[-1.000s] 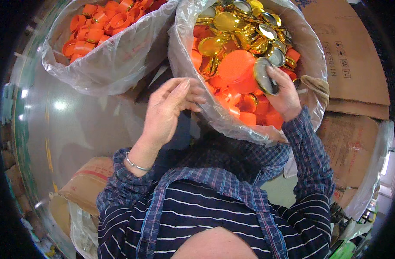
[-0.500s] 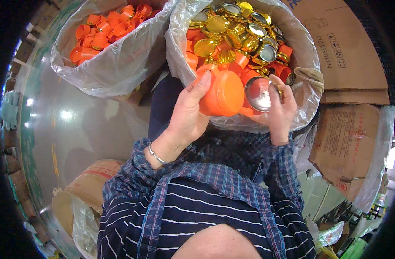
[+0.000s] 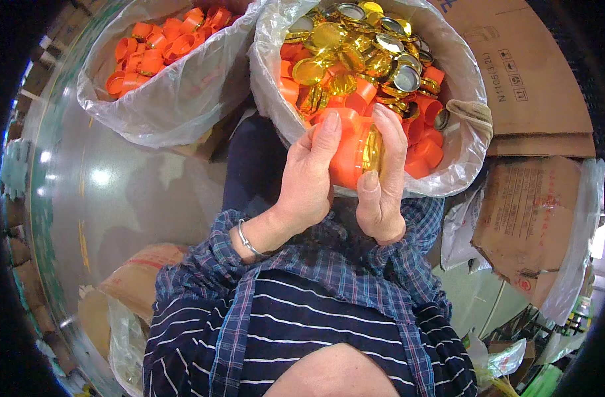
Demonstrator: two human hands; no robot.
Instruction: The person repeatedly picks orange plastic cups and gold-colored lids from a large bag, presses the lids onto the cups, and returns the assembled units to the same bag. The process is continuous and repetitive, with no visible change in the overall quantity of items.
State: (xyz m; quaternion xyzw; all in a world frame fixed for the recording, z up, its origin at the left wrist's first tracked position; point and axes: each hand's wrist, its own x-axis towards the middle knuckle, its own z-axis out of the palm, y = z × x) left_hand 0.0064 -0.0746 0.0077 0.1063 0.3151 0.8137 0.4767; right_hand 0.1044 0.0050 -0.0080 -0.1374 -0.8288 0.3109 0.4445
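Floor (image 3: 117, 172): glossy grey, stretching leftward beside the clear bags.
Left hand (image 3: 309, 182): clamps an orange plastic cup (image 3: 345, 159) over the near edge of the right-hand bag (image 3: 264, 73).
Right hand (image 3: 387, 205): close beside the left, holds a gold metallic lid (image 3: 372, 149) against the cup's right side.
Change: from apart half a second ago to meeting now; likely handled as one piece, full seating impossible to tell.
Right-hand bag: gold lids (image 3: 329, 36) far, orange cups (image 3: 425, 155) nearer.
Writing: black print and handling symbols on far-right cardboard (image 3: 547, 99); red print on the nearer carton (image 3: 524, 218).
Brands: none made out.
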